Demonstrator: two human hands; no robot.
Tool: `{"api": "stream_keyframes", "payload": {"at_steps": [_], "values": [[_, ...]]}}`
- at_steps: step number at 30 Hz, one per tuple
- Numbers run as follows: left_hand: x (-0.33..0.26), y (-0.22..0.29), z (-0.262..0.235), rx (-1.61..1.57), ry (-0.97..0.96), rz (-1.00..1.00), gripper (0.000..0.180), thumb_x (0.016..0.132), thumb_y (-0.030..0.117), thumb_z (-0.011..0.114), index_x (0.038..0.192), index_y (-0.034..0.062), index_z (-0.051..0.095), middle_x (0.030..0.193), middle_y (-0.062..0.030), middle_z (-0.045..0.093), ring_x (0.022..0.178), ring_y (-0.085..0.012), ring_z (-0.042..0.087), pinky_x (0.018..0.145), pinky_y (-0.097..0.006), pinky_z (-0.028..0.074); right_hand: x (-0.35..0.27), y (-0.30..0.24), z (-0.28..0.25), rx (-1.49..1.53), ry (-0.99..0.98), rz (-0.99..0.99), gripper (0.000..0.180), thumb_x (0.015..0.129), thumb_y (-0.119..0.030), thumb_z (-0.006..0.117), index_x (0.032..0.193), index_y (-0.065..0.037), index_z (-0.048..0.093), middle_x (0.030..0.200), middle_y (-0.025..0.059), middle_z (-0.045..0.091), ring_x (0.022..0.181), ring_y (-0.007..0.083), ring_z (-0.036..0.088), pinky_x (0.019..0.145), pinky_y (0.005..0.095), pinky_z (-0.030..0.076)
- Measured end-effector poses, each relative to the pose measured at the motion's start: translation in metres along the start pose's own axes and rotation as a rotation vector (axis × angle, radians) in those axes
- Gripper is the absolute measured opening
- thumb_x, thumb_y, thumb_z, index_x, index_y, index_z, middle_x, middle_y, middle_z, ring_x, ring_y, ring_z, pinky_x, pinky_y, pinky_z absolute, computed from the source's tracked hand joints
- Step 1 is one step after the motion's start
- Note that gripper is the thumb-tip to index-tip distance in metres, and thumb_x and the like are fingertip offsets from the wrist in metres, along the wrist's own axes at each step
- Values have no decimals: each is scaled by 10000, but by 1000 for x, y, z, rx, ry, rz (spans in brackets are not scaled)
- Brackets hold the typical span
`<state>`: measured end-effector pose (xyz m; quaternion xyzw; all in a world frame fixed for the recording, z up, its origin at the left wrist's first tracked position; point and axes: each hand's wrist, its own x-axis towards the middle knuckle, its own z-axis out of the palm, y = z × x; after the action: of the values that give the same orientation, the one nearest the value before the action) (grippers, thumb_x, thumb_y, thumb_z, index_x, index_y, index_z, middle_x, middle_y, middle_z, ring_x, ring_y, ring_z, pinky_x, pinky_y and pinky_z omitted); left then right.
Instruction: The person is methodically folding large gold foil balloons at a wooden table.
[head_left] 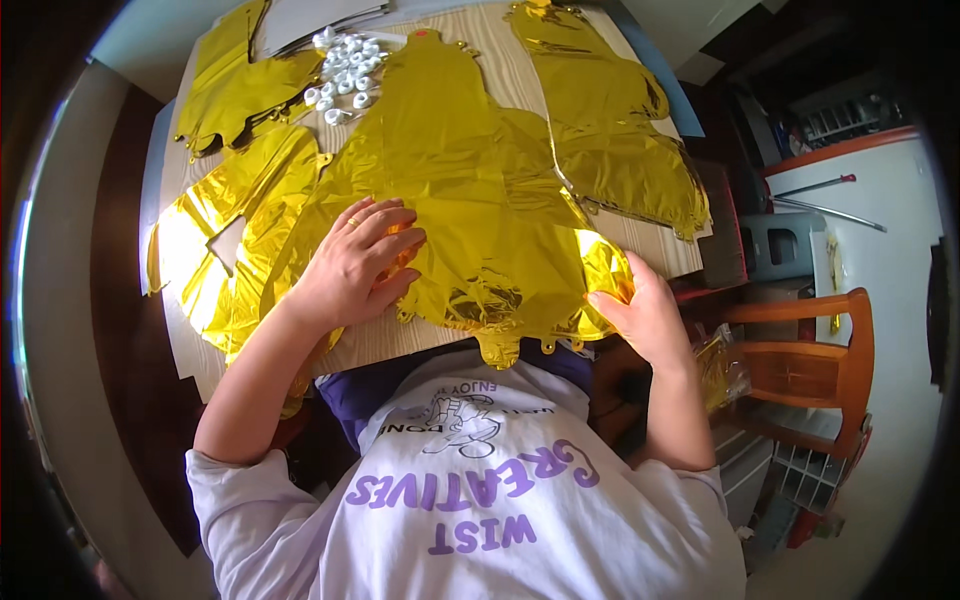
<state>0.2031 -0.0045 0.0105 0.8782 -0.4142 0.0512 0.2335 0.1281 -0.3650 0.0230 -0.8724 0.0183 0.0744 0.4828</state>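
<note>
A large flat gold foil balloon [470, 190] lies in front of me across the table, its near edge crinkled and fringed with small tabs. My right hand [648, 312] grips its near right edge, thumb on top, and the foil there is bent up and shining. Over the left part of the same balloon rests my left hand [355, 262], fingers loosely curved and thumb apart, holding nothing that I can see. Beside that hand is another gold foil piece [275, 190] with a gap in it. A further gold foil balloon [610, 130] is spread at the right.
Several small white rolls [345, 80] sit in a heap toward the back of the wood-grain table [375, 345]. Behind them is a grey-white stack of sheets [300, 22]. More gold foil [230, 85] covers the back left. A wooden chair [800, 365] stands to the right.
</note>
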Motion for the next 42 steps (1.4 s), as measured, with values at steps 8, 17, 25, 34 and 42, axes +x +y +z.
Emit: {"api": "stream_keyframes", "payload": {"at_steps": [8, 17, 25, 34, 42], "values": [[-2, 0, 4, 6, 75, 25, 423, 765, 172, 729, 1165, 75, 633, 1222, -134, 591, 1210, -339, 544, 1070, -521, 381, 0, -40, -2, -425, 226, -263, 512, 767, -142, 780, 1211, -10, 561, 1145, 163, 602, 1078, 344, 577, 945, 421, 456], [-1, -2, 5, -5, 78, 18, 461, 740, 166, 729, 1181, 65, 639, 1243, -147, 593, 1219, -353, 539, 1084, -530, 351, 63, -59, 34, -669, -307, -85, 582, 725, -267, 775, 1181, -4, 527, 1093, 199, 644, 1029, 357, 616, 998, 427, 401], [-2, 0, 3, -1, 73, -5, 420, 766, 213, 740, 1157, 91, 652, 1217, -115, 600, 1208, -318, 547, 1088, -536, 353, 63, -49, 16, -726, -298, -166, 271, 661, -253, 726, 773, -24, 634, 777, 129, 614, 793, 316, 594, 855, 407, 422], [-2, 1, 1, 11, 49, -20, 405, 790, 227, 727, 1168, 103, 650, 1212, -110, 595, 1209, -311, 544, 1095, -538, 339, 69, -28, -16, -53, -408, 206, 142, 842, -41, 689, 947, 26, 621, 822, 29, 643, 747, 66, 580, 654, 240, 466], [18, 2, -18, 87, 39, 56, 421, 784, 182, 715, 1189, 103, 633, 1236, -101, 585, 1185, -345, 534, 1048, -506, 367, 72, -19, -12, 41, -332, 255, 210, 851, 15, 668, 1049, 58, 613, 923, 61, 666, 816, 72, 610, 727, 232, 503]]}}
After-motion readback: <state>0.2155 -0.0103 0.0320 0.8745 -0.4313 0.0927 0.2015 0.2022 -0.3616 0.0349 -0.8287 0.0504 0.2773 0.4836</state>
